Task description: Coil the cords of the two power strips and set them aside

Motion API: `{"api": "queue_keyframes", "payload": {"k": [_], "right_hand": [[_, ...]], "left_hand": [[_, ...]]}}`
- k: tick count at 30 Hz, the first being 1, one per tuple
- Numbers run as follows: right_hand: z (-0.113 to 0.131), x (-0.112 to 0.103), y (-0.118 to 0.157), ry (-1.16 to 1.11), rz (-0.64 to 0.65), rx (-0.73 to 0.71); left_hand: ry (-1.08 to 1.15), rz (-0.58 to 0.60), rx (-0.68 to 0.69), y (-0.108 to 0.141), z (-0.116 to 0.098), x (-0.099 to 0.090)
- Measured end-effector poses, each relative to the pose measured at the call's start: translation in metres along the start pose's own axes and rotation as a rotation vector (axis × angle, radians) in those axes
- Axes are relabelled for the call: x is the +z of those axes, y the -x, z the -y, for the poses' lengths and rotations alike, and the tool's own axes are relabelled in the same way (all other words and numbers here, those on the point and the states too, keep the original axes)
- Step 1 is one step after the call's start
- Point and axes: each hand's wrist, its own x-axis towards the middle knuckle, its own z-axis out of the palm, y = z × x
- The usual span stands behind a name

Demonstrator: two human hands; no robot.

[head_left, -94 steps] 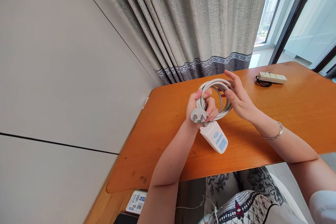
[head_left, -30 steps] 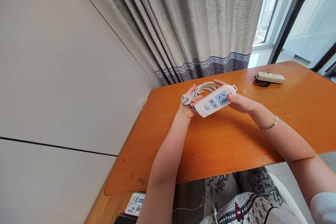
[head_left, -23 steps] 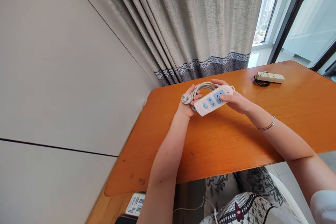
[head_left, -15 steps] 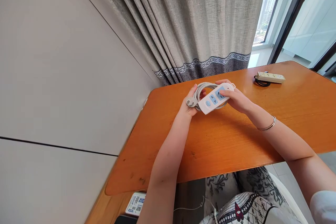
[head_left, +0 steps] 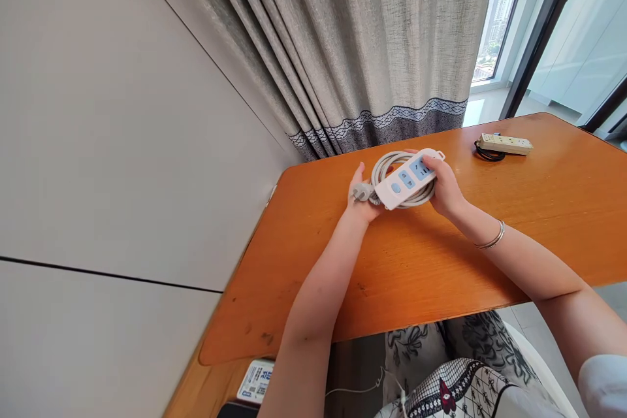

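Observation:
A white power strip (head_left: 389, 196) with blue socket panels is tilted in both hands above the orange-brown table. Its grey-white cord (head_left: 386, 160) is wound into a coil behind it, and the plug (head_left: 362, 192) sticks out at the left. My right hand (head_left: 447, 188) grips the strip's upper right end, thumb over the sockets and fingers behind. Under the plug and the coil's left side lies my left hand (head_left: 363, 209), palm up, its thumb raised. The coil partly hides its fingers as it supports the cord.
A second, cream power strip (head_left: 512, 145) with a black cord (head_left: 490, 154) lies at the far right of the table (head_left: 416, 268). Grey curtains (head_left: 382, 46) hang behind, and a white panel wall (head_left: 122, 144) borders the left. A white box (head_left: 255, 380) sits below the table's left front.
Both hands have shifted slightly right with the power strip. My left thumb has come away from the coil and now points up, and more of the coil shows behind the strip.

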Motion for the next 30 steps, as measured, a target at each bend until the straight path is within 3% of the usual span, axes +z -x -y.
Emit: {"api": "queue_keyframes", "payload": {"k": [4,7,14,19,23,26,30], "right_hand": [[-0.004,0.005,-0.001,-0.154,-0.225,-0.231],[-0.006,0.007,0.001,-0.177,-0.284,-0.312],[-0.008,0.005,0.002,-0.037,-0.121,-0.200],[-0.005,-0.006,-0.003,0.004,-0.017,-0.090],[-0.003,-0.005,-0.001,0.007,0.077,0.024],[-0.004,0.001,0.000,-0.037,0.051,0.015],[-0.011,0.008,0.002,-0.095,-0.047,-0.068]], "left_hand": [[0.062,0.087,0.176,0.004,0.025,0.012],[-0.012,0.148,0.313,0.013,0.037,0.023],[-0.157,0.149,0.552,0.016,0.032,0.019],[-0.251,0.085,0.604,0.013,0.021,0.013],[-0.333,0.102,0.614,0.015,0.010,0.010],[-0.265,0.086,0.617,0.015,0.013,0.011],[0.025,-0.009,0.611,0.010,0.032,0.023]]}}
